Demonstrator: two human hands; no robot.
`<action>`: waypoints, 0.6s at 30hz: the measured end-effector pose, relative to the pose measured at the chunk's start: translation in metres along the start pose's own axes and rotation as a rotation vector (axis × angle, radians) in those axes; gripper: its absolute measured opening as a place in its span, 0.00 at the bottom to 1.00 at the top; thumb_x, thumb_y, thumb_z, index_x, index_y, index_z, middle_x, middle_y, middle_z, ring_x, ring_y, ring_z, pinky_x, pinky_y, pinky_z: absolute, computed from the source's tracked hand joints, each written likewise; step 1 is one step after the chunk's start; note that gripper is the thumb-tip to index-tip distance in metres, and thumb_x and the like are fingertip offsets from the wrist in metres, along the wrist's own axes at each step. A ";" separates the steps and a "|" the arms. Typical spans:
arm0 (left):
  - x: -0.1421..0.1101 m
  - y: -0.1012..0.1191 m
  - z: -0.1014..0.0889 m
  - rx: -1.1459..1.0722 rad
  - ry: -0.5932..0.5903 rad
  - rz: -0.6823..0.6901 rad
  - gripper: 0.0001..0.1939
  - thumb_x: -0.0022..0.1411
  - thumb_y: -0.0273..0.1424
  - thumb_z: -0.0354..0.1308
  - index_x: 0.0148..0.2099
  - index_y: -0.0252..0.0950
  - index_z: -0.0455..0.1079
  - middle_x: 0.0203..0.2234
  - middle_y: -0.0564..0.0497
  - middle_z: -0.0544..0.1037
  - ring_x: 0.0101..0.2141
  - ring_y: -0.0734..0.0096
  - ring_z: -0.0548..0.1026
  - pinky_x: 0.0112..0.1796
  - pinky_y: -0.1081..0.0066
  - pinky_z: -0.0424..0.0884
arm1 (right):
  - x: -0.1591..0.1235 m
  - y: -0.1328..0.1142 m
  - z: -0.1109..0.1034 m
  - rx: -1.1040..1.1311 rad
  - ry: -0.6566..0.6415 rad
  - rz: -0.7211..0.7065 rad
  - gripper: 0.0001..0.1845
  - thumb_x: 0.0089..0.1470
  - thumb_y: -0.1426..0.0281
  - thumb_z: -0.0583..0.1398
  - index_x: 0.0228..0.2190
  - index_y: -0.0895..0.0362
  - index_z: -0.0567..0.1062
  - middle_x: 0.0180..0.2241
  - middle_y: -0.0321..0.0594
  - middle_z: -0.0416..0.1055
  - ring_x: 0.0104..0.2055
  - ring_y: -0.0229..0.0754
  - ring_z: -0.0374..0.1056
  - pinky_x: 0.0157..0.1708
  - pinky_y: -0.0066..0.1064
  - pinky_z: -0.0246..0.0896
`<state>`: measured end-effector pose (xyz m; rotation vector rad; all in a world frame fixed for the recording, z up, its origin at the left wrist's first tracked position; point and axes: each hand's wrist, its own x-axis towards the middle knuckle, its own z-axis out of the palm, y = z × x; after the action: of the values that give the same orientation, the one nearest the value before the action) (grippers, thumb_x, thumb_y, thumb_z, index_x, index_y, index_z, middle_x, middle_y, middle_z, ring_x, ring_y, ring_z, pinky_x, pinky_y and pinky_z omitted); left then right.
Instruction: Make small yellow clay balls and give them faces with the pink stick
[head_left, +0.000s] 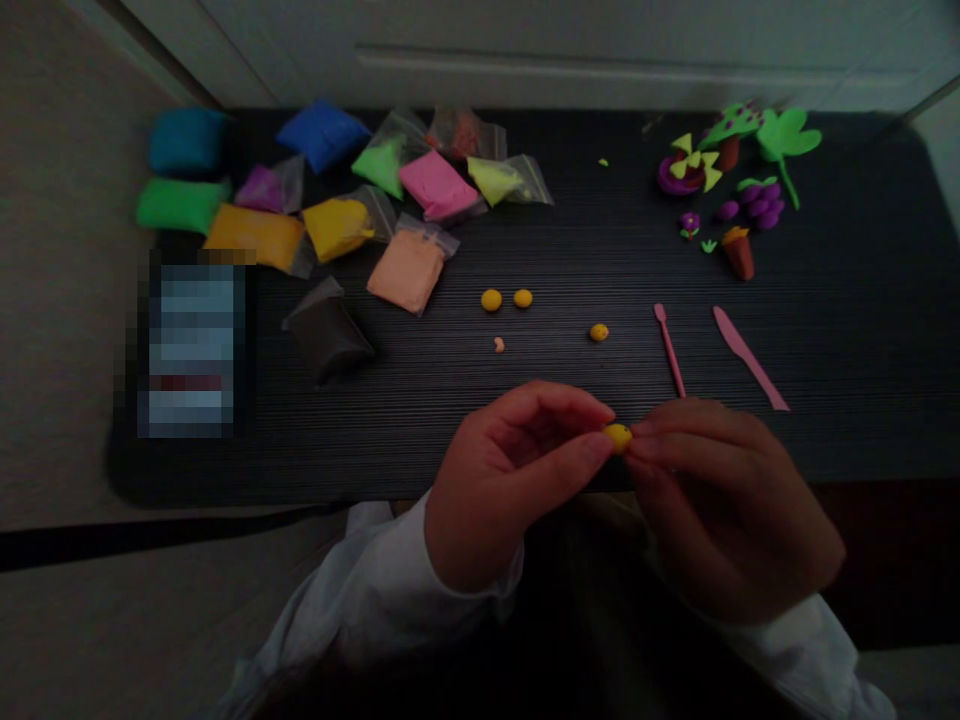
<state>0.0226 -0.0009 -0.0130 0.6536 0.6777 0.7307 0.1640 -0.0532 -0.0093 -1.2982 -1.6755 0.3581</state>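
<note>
A small yellow clay ball (618, 436) is pinched between the fingertips of both hands, just above the near edge of the dark table (570, 420). My left hand (510, 480) grips it from the left with thumb and fingers closed. My right hand (731, 500) pinches it from the right. Three more yellow clay balls lie on the table beyond: two side by side (491, 299) (523, 298) and one alone (598, 332). A tiny peach clay scrap (499, 345) lies near them.
Several bags of coloured clay (409, 270) are spread over the far left of the table. Two pink modelling tools (669, 350) (748, 358) lie right of centre. Finished clay flowers and plants (731, 170) stand at the far right. A blurred flat object (191, 345) lies at the left edge.
</note>
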 end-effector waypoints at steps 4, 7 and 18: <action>0.005 -0.003 -0.007 0.045 0.046 -0.006 0.06 0.53 0.23 0.59 0.33 0.38 0.73 0.26 0.58 0.76 0.27 0.86 0.72 0.31 0.85 0.67 | -0.003 0.005 0.006 0.046 0.091 0.080 0.15 0.43 0.84 0.59 0.35 0.60 0.71 0.32 0.38 0.71 0.36 0.38 0.67 0.36 0.32 0.62; 0.011 -0.005 -0.015 0.055 0.123 -0.026 0.06 0.50 0.24 0.61 0.33 0.37 0.73 0.25 0.57 0.76 0.26 0.84 0.72 0.29 0.83 0.67 | -0.005 0.014 0.008 0.105 0.222 0.163 0.12 0.45 0.83 0.58 0.32 0.59 0.72 0.30 0.38 0.70 0.35 0.38 0.66 0.34 0.33 0.61; 0.024 0.002 -0.027 0.792 0.133 0.222 0.10 0.50 0.27 0.61 0.37 0.37 0.70 0.29 0.55 0.76 0.29 0.77 0.73 0.31 0.76 0.69 | -0.014 0.044 0.009 0.104 0.285 0.244 0.06 0.48 0.78 0.56 0.29 0.56 0.69 0.28 0.38 0.67 0.33 0.41 0.65 0.34 0.36 0.60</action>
<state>0.0153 0.0265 -0.0352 1.4302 1.0383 0.7032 0.1827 -0.0452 -0.0516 -1.4069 -1.2502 0.3787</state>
